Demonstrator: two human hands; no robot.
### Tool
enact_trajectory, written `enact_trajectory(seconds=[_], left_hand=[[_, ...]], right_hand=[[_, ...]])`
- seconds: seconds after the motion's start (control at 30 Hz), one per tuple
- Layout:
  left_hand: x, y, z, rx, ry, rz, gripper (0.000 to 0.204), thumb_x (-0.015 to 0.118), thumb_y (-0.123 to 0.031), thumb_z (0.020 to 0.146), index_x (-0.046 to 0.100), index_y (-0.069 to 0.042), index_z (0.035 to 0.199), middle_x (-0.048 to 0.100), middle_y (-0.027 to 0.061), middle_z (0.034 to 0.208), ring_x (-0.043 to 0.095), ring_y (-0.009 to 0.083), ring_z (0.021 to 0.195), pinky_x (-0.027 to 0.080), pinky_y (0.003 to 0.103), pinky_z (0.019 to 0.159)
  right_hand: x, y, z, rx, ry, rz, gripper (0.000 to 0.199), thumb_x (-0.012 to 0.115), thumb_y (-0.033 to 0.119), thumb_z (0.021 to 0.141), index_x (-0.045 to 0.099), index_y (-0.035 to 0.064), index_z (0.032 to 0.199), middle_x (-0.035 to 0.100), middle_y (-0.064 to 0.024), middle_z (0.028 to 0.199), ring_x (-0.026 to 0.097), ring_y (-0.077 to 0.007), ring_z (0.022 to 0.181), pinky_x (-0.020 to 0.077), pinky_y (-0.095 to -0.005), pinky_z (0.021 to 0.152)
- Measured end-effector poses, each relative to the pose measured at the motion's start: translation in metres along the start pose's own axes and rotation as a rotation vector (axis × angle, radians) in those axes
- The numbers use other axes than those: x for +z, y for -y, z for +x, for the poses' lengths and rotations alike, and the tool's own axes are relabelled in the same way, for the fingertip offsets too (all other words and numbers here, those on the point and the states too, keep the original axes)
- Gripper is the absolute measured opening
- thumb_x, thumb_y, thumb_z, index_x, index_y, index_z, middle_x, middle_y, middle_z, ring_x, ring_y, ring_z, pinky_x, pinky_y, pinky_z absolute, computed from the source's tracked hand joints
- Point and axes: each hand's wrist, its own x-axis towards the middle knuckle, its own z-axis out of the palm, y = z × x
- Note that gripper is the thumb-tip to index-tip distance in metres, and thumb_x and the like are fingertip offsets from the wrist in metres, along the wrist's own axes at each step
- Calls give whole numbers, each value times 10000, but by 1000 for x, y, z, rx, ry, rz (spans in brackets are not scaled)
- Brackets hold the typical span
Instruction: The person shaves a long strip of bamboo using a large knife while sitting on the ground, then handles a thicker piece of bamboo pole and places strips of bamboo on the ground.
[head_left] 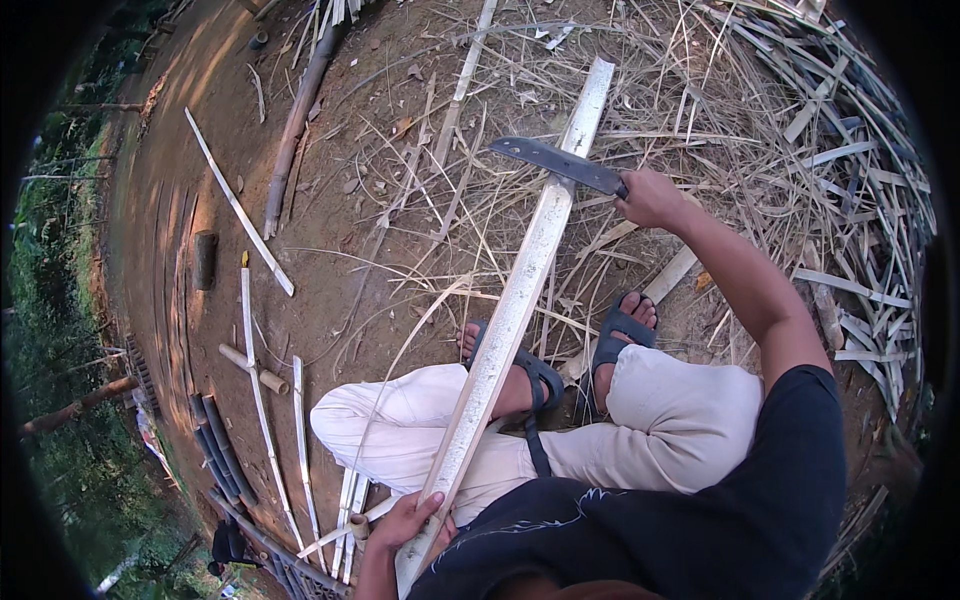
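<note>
A long split bamboo slat (pixel 520 285), pale on its upper face, slants from my lap up over the ground ahead of me. My left hand (pixel 415 520) is closed round its near end, thumb on top. In my right hand (pixel 655 198) is the handle of a machete (pixel 560 162), its dark blade pointing left. That blade lies across the slat near the far end and appears to touch it. The handle is mostly hidden by my fingers.
Bamboo shavings (pixel 640 110) litter the ground ahead, and a heap of split strips (pixel 870 200) lies at the right. A dark pole (pixel 298 130), a short log (pixel 204 260), a bamboo piece (pixel 255 368) and several pale strips (pixel 238 200) lie at the left. My sandalled feet (pixel 625 335) flank the slat.
</note>
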Motion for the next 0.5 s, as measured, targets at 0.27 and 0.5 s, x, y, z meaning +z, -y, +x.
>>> enact_trajectory(seconds=[0.27, 0.5], left_hand=[[-4, -26, -8, -193, -496, 894, 930, 644, -688, 847, 533, 150, 1234, 641, 382, 1098, 673, 421, 1049, 529, 471, 881], [55, -184, 94, 722, -957, 887, 786, 724, -616, 815, 547, 52, 1189, 673, 247, 978, 675, 411, 938, 530, 481, 840]], right_hand=[[37, 33, -19, -61, 161, -13, 266, 657, 259, 831, 670, 4, 905, 704, -231, 847, 700, -400, 842, 569, -480, 785], [30, 41, -28, -45, 102, 10, 273, 657, 247, 837, 669, -15, 909, 706, -239, 858, 702, -407, 849, 573, -483, 783]])
